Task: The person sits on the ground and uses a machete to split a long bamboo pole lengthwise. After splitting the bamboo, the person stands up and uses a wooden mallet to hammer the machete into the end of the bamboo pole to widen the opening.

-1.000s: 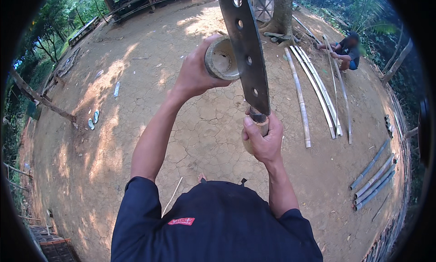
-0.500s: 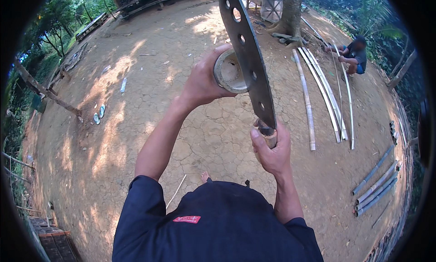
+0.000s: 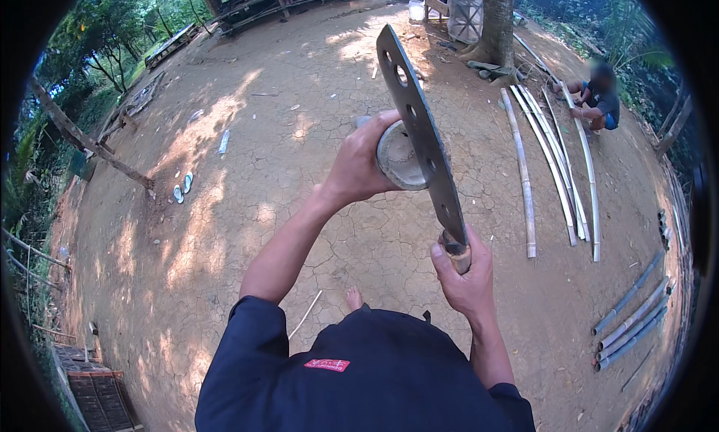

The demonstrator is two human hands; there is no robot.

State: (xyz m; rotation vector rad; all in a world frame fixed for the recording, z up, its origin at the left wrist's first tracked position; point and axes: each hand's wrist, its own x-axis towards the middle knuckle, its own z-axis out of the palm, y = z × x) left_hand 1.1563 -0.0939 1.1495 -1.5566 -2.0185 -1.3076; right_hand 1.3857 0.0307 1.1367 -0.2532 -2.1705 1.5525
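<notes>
- Our left hand (image 3: 358, 159) curls its fingers around a round tube (image 3: 398, 156), raised before us.
- Our right hand (image 3: 473, 281) wraps its fingers around the handle (image 3: 460, 262) of a holed knife (image 3: 425, 138).
- The knife crosses before the tube; we cannot tell whether they touch.

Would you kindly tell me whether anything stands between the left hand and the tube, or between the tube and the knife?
Nothing visible does: the left hand grips the tube directly, and the knife in the right hand crosses before the tube's right side, with nothing seen between; whether they touch, I cannot tell.
</notes>
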